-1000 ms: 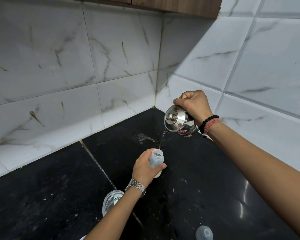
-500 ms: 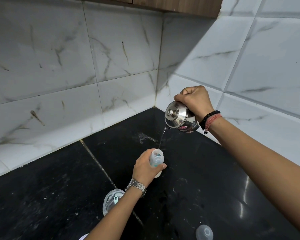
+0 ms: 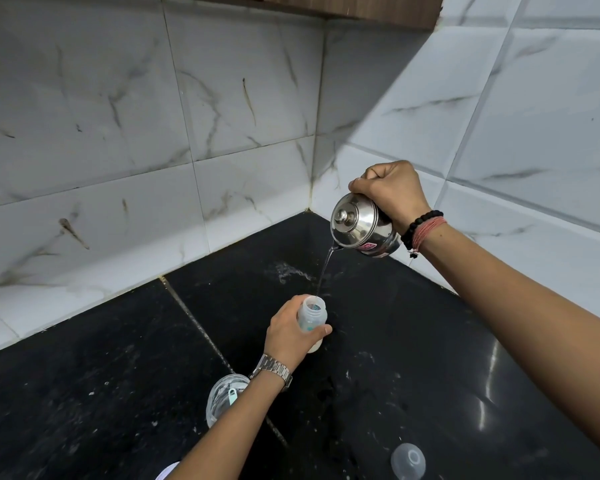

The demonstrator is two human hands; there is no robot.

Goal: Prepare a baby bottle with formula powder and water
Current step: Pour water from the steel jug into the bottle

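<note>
A small clear baby bottle [image 3: 311, 315] stands upright on the black counter [image 3: 413, 341], its mouth open. My left hand [image 3: 291, 332] is wrapped around its body. Above and to the right, my right hand [image 3: 390, 192] grips the handle of a steel kettle [image 3: 361, 225], which is tilted toward the bottle. A thin stream of water [image 3: 324, 270] runs from the spout into the bottle's mouth. White liquid or powder shows at the bottle's bottom.
A clear container with a pale green scoop [image 3: 224, 398] sits beside my left forearm. A clear bottle cap [image 3: 408, 460] lies at the front right. Tiled walls meet in a corner behind the counter, under a wooden cabinet [image 3: 361, 8].
My right hand has lifted the kettle a little higher, lengthening the stream. The bottle and my left hand have stayed in place.
</note>
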